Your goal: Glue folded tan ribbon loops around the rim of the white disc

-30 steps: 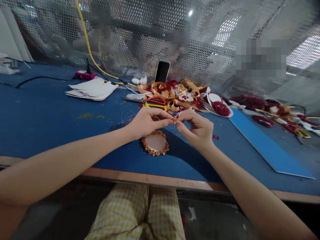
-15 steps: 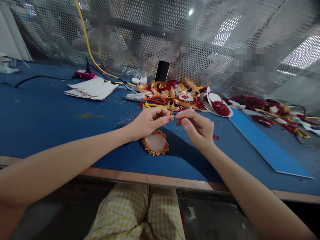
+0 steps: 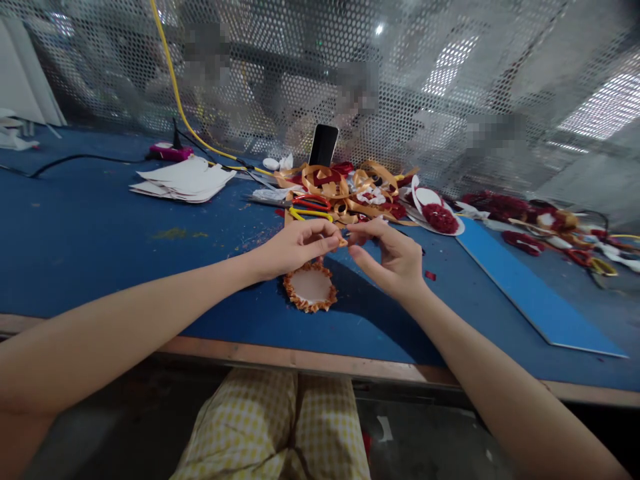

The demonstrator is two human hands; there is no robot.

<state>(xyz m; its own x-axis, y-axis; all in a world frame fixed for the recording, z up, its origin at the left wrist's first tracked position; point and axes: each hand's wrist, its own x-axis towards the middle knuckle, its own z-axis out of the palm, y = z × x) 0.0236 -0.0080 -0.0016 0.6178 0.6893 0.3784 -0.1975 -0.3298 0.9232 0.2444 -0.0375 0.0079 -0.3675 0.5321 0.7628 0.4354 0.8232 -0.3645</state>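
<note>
Both hands meet above the blue table (image 3: 90,247). My left hand (image 3: 295,245) and my right hand (image 3: 393,257) each pinch the same small gold ribbon piece (image 3: 343,243) between thumb and fingers. Just below them on the table lies a round white disc edged with folded gold ribbon (image 3: 311,287). Neither hand touches the disc.
A heap of gold and red ribbon (image 3: 350,187) with red-handled scissors (image 3: 307,200) lies behind the hands, a black phone (image 3: 323,145) propped against the mesh screen. White plate with red petals (image 3: 435,210), blue board (image 3: 530,287), paper stack (image 3: 183,179), cables at left.
The hands have kept pinching the ribbon piece, shifting slightly left and turning it; the right fingers have changed their hold a little. The disc has not moved.
</note>
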